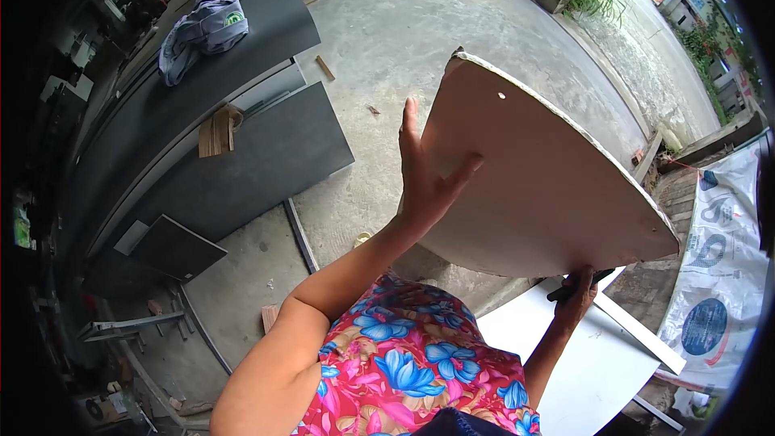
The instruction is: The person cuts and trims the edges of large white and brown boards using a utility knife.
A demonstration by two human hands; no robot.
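A large pale board with a rough, chipped edge and a small hole near its top stands tilted up in front of me. My left hand is at the board's left edge, its thumb and fingers spread apart. At the lower edge of the board, my right hand is closed around a black-handled tool; its working end is hidden. A white panel lies below the right hand, with a narrow white strip across it.
Dark grey panels are stacked on the left, with a grey cloth and a wood-coloured block on top. A printed white sack sheet hangs at right. A metal bar crosses the concrete floor.
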